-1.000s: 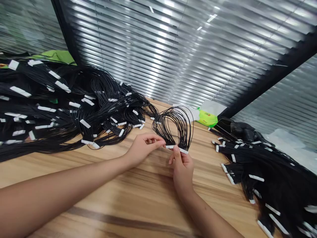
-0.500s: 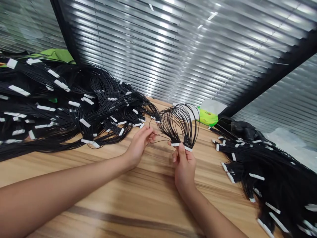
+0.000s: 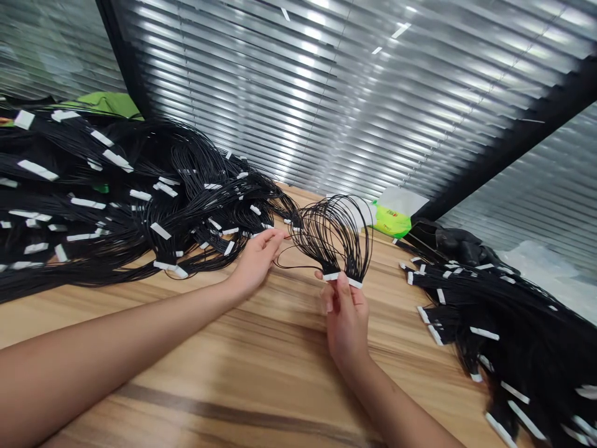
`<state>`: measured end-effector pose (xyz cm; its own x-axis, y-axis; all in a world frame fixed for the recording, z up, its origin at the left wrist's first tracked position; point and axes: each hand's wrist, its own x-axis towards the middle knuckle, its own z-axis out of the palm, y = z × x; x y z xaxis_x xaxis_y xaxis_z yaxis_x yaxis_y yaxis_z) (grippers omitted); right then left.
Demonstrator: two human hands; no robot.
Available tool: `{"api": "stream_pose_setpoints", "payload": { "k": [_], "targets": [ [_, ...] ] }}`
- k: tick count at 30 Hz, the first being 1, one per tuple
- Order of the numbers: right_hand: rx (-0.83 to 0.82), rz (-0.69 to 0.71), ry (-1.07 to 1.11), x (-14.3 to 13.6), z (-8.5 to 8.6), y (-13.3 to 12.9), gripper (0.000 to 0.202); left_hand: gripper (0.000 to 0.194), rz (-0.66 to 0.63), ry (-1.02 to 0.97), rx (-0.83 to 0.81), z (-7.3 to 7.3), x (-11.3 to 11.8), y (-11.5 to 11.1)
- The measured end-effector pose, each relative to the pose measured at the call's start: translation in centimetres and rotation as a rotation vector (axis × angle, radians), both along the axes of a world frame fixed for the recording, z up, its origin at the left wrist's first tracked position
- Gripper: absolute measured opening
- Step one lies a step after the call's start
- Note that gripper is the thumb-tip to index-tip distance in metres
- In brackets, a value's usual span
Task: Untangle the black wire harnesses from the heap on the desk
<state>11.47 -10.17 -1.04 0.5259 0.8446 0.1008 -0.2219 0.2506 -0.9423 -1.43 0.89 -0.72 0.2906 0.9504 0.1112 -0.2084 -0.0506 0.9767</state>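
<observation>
My right hand (image 3: 349, 317) pinches the white connectors (image 3: 331, 277) of a black wire harness (image 3: 333, 233) between thumb and fingers. Its thin wires rise from the connectors and arch over in a loose loop toward the left. My left hand (image 3: 257, 260) is to the left of this loop, thumb and forefinger pressed together on what looks like one thin black wire. Another strand bows out below those fingertips and runs back to the connectors. The far end of the harness lies near the big pile, where its wires overlap others.
A large pile of black wire harnesses (image 3: 140, 205) with white connectors covers the left of the wooden table (image 3: 261, 379). More harnesses (image 3: 527, 311) lie on the right. Behind are a green-yellow packet (image 3: 392, 220), a black bag (image 3: 459, 244), clear plastic (image 3: 536, 264) and window blinds (image 3: 289, 93).
My left hand has moved slightly left and up, away from the connectors. The loose strand beside it now bows in a wider curve. My right hand has barely moved.
</observation>
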Motion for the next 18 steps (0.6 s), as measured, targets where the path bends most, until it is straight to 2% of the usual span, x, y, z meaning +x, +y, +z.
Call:
{"api": "stream_pose_setpoints", "payload": {
  "k": [5,11,18],
  "targets": [
    [-0.005,0.075,-0.044,-0.5,-0.2,-0.5,0.038,0.031,0.019,0.103,0.201,-0.4,-0.4,0.4],
    [-0.027,0.117,-0.098,-0.9,-0.3,-1.1,0.035,0.036,0.066,0.134,0.279,0.1,-0.3,-0.3],
    [-0.012,0.086,-0.112,-0.8,-0.2,-0.8,0.036,0.026,-0.033,0.272,0.488,0.4,-0.5,-1.4]
  ]
}}
